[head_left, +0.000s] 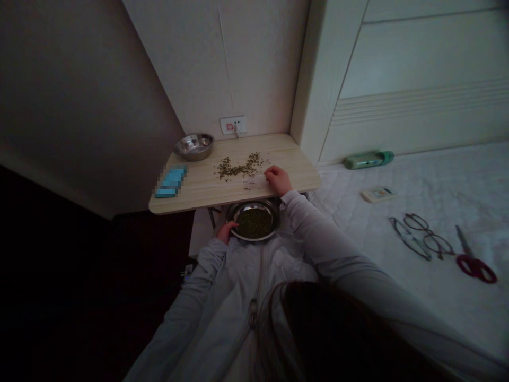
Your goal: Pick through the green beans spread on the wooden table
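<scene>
On the pale wood-grain tabletop (286, 151), a loose scatter of small greenish-brown grains (238, 168) lies just left of the right hand (277, 180) and ahead of the left hand (226, 232). The right hand's fingers are pinched together at the edge of a thin, pale translucent sheet (257, 182), near a few stray grains. Below the table's front edge, the left hand holds the rim of a round, shiny steel dish (254, 239) containing green grains (253, 222). A deeper round steel bowl (194, 156) stands at the tabletop's far left corner.
</scene>
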`<action>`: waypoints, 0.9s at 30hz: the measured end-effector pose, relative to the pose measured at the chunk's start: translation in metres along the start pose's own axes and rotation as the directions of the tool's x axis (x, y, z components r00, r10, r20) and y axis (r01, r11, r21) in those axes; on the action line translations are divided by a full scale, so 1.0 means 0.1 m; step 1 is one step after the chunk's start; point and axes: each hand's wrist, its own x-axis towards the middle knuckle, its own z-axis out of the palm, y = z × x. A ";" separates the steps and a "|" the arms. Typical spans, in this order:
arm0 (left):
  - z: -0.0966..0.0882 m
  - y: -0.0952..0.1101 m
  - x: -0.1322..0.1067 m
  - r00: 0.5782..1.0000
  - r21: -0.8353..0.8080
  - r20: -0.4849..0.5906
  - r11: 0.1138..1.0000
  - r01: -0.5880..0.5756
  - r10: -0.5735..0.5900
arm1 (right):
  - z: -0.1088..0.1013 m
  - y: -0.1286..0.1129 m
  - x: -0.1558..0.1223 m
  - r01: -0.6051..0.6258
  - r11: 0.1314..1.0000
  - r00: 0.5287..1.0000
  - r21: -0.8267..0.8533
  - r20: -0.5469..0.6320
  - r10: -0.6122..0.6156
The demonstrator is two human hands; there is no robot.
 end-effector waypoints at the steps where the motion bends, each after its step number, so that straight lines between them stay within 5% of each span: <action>1: 0.00 0.00 0.00 1.000 0.006 -0.006 1.000 0.004 -0.004 | 0.00 0.00 0.00 0.004 1.000 1.000 -0.005 -0.002 -0.004; 21: 0.03 0.03 -0.05 0.994 0.090 -0.109 0.996 0.011 -0.001 | 0.01 -0.04 -0.03 0.017 0.995 0.999 -0.102 0.033 -0.013; 27: -0.02 0.02 0.00 0.998 0.069 -0.046 0.997 -0.044 0.048 | 0.01 -0.10 -0.05 0.028 0.981 0.997 -0.191 0.069 -0.015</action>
